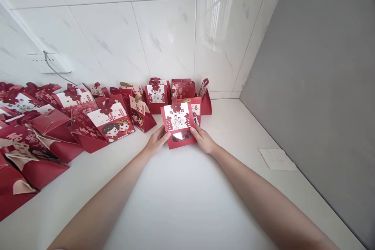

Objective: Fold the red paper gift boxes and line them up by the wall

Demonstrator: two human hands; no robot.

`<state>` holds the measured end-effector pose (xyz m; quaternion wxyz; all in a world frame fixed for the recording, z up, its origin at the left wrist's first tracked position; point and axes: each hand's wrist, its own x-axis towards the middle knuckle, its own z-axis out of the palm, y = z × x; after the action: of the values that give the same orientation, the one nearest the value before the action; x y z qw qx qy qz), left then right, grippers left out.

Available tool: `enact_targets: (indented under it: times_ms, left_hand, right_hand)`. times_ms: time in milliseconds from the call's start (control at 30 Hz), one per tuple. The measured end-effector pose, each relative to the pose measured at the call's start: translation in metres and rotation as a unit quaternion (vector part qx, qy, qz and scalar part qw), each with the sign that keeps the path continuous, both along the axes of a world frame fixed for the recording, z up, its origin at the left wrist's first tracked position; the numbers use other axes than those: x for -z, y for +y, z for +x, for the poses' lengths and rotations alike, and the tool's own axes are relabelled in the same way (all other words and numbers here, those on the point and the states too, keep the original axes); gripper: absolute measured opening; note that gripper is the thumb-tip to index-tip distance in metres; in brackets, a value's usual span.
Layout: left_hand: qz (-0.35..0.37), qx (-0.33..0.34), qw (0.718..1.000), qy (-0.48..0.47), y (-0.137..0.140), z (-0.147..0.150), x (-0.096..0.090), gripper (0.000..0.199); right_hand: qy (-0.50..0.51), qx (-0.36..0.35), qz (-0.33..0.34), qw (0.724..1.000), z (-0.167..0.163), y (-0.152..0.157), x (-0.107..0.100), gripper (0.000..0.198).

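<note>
Your forearms (115,195) point toward twelve o'clock, where your left hand (155,141) and right hand (204,140) pinch the front red box (178,125) by its sides; over-squeezing could buckle it, pushing topple the box behind (196,106).

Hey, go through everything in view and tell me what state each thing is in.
Left hand: closed on the held box's left side
Right hand: closed on its right side
Held box: flap down over the front
Boxes at left: crowded together
Cable: sagging from the wall socket
White sheet: lying flat
</note>
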<state>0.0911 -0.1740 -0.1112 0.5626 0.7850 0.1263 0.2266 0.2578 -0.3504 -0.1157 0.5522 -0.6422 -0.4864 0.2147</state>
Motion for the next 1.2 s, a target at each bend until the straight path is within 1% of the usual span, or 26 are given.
enact_targets:
  times_ms: [267, 400, 733, 1067, 1133, 1200]
  left_hand:
    - [0.014, -0.01, 1.0, 0.015, -0.0029, -0.0004, -0.0028, 0.061]
    - [0.024, -0.013, 0.999, 0.027, -0.0029, -0.001, -0.003, 0.061]
    - [0.034, -0.004, 0.999, 0.012, -0.001, 0.0002, -0.0008, 0.06]
    - [0.043, -0.01, 0.999, 0.025, -0.0016, -0.0014, -0.0009, 0.062]
    - [0.034, -0.018, 0.999, 0.02, -0.0015, -0.0012, -0.0007, 0.063]
    - [-0.005, -0.033, 0.999, 0.009, -0.0012, -0.0003, 0.0, 0.064]
  right_hand:
    - [0.014, 0.0, 0.003, 1.0, 0.0, -0.0008, -0.0002, 0.056]
    - [0.018, 0.002, -0.007, 1.0, 0.0013, -0.0002, 0.0, 0.056]
    - [0.031, -0.001, -0.01, 0.999, 0.0038, 0.0018, 0.0019, 0.051]
    - [0.034, 0.005, -0.016, 0.999, 0.0045, 0.0016, 0.0012, 0.051]
    - [0.035, -0.004, -0.017, 0.999, 0.0053, 0.0011, 0.0025, 0.053]
    - [0.038, -0.04, -0.01, 0.998, 0.0056, -0.0003, 0.0034, 0.059]
